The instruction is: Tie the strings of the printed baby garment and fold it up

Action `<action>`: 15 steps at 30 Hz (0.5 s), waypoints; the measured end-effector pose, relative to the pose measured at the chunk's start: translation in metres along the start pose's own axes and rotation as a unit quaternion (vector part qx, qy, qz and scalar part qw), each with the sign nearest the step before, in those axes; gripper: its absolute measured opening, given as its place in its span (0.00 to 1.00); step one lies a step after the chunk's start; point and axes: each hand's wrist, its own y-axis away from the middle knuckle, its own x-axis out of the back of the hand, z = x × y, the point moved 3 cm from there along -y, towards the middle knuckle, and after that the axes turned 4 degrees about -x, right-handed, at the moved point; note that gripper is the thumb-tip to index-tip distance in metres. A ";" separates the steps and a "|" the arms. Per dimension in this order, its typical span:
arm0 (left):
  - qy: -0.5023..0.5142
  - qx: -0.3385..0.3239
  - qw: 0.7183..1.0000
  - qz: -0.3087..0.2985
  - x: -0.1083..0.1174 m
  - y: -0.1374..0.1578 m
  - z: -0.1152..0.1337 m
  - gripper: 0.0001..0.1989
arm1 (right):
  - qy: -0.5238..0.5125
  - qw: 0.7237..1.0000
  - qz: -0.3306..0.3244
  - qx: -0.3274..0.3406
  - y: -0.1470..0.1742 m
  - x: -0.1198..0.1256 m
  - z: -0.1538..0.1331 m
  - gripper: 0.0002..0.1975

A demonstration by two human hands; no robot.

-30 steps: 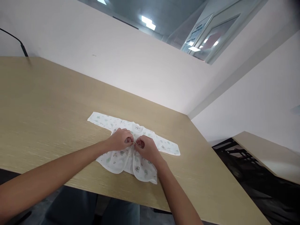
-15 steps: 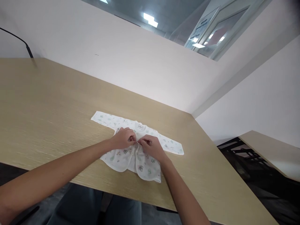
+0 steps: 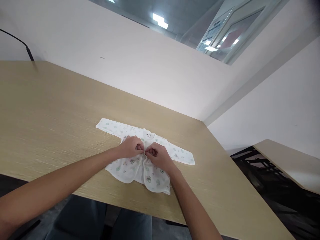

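A small white baby shirt [image 3: 158, 178] with a pale animal print lies spread on the table, its sleeves stretched out to both sides. Its neckline faces away from me, and the front parts below my hands into two rounded flaps. My left hand [image 3: 131, 147] pinches the left front edge near the middle of the chest. Close beside it, my right hand [image 3: 158, 155] pinches the right front edge. The fingertips of both hands nearly meet at the opening. Whatever fastener lies between them is hidden by the fingers.
The light wooden table [image 3: 75, 100] runs back to a white partition [image 3: 125, 66]. A black cable [image 3: 29, 53] comes down at the far left. Beyond the table's right edge stand another tabletop [image 3: 287, 160] and a dark metal frame [image 3: 260, 166]. My legs are below the front edge.
Both hands stay at the shirt's front opening, with only slight finger movement. The whole view has shifted a little.
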 end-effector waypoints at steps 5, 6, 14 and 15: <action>-0.007 -0.006 1.000 -0.013 -0.002 0.001 -0.001 0.02 | -0.011 1.000 0.001 -0.006 0.001 -0.001 -0.002 0.02; -0.009 -0.010 1.000 -0.016 -0.002 0.001 -0.001 0.02 | -0.012 1.000 0.001 -0.007 0.002 -0.001 -0.003 0.02; -0.036 -0.052 0.998 -0.015 -0.005 0.004 -0.001 0.04 | -0.012 1.000 -0.011 -0.003 0.002 -0.001 -0.007 0.02; -0.041 -0.057 0.997 -0.011 -0.005 0.004 0.000 0.04 | -0.010 1.000 -0.011 -0.002 0.002 -0.001 -0.007 0.02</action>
